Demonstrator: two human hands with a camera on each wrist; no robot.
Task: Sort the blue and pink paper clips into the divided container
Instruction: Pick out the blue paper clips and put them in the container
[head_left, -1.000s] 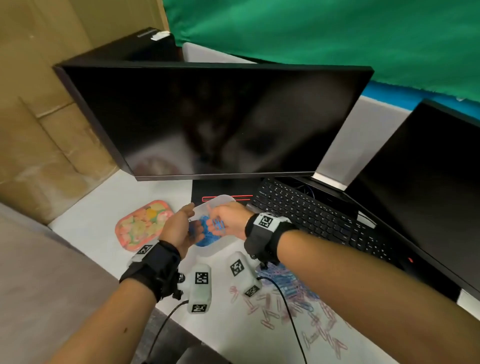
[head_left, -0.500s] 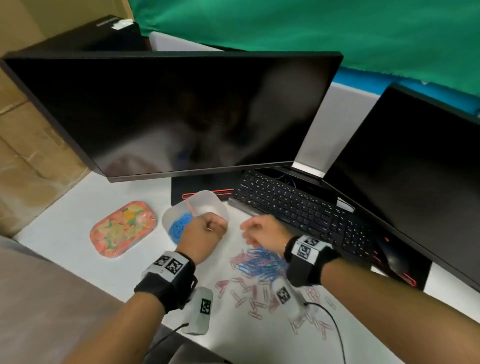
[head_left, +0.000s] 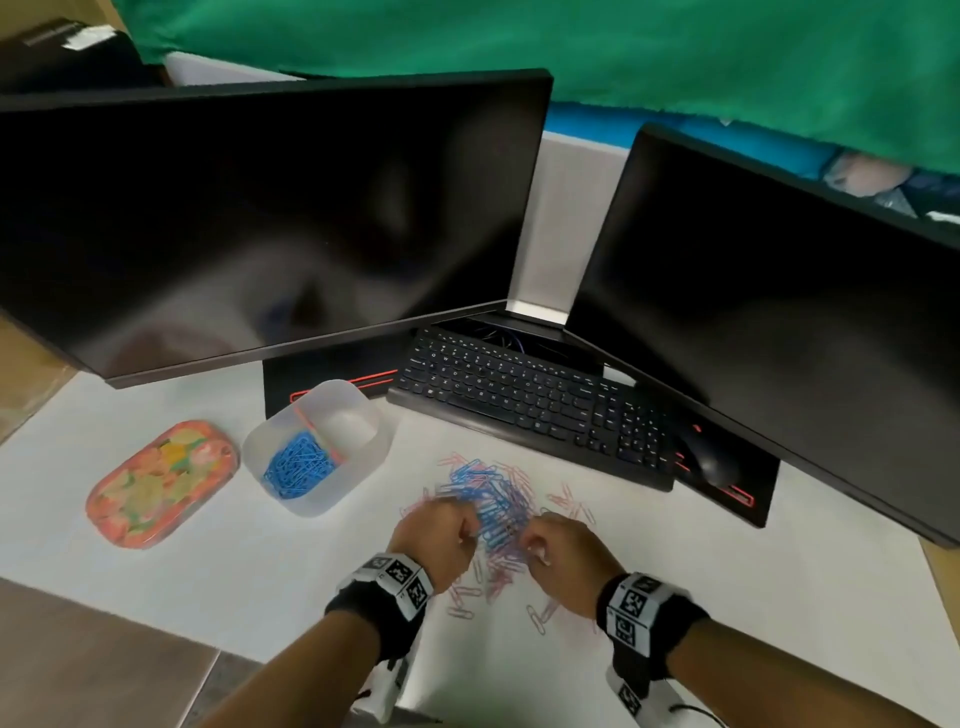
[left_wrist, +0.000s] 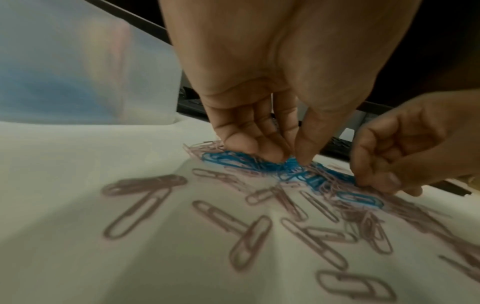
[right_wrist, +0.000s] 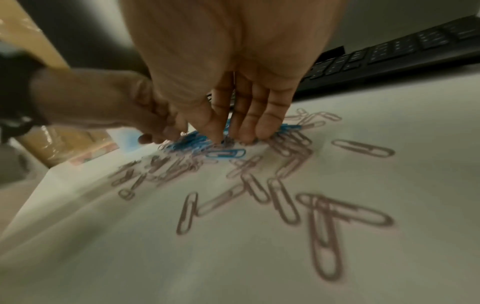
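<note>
From up high, the head view shows my left hand (head_left: 434, 530) and my right hand (head_left: 558, 545) side by side at the near edge of the pile of paper clips (head_left: 491, 506) on the white table (head_left: 208, 571). From there my hands look like loose fists, and I cannot see my fingertips.

The left wrist view shows more. My left thumb and fingers (left_wrist: 249, 142) come together in a pinch on the blue clips (left_wrist: 259, 162) in the pile. The right wrist view shows my right fingers (right_wrist: 249, 123) pointing down, close together, with the tips on the clips. I cannot tell if they hold one. Pink clips (right_wrist: 283, 199) lie spread out near the camera.

Only the head view shows the divided container (head_left: 363, 452). It sits on the table to the left of the pile, apart from it. Its left part holds blue clips (head_left: 298, 465). An orange wall splits it.

My wristbands have black and white square codes (head_left: 402, 574). The keyboard (head_left: 530, 400) letters are too small to read.

A flowery tin (head_left: 156, 483) lies left of the container. Two dark monitors (head_left: 260, 218) stand behind.
</note>
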